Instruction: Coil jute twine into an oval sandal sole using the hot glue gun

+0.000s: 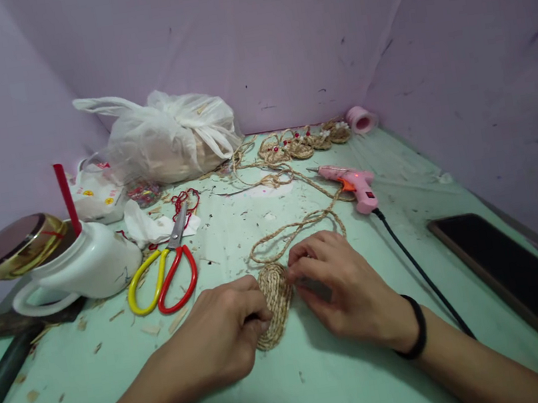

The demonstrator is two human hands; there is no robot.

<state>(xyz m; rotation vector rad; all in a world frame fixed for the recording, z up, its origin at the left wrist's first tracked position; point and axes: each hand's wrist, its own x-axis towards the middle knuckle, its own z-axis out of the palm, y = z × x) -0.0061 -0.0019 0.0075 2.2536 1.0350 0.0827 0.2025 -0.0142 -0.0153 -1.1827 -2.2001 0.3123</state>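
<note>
A flat oval coil of braided straw cord [277, 294] lies on the green tabletop between my hands. My left hand [237, 324] is closed on its left edge, thumb and fingers pressed together. At the upper right edge, my right hand [344, 281] has its fingers bent in a pinch on the cord. Where exactly the cord runs between those fingertips is hidden. From behind the right hand, a loose loop of the same cord [274, 234] trails back across the table. A black band circles my right wrist.
A pink glue gun [355, 185] lies right, its black cable running forward, near a phone [508, 280]. Left are red-yellow scissors [167, 264], a white mug [91, 262] and a hammer [10, 365]. Behind stand a plastic bag [178, 134], small straw slippers [301, 146] and a tape roll [360, 119].
</note>
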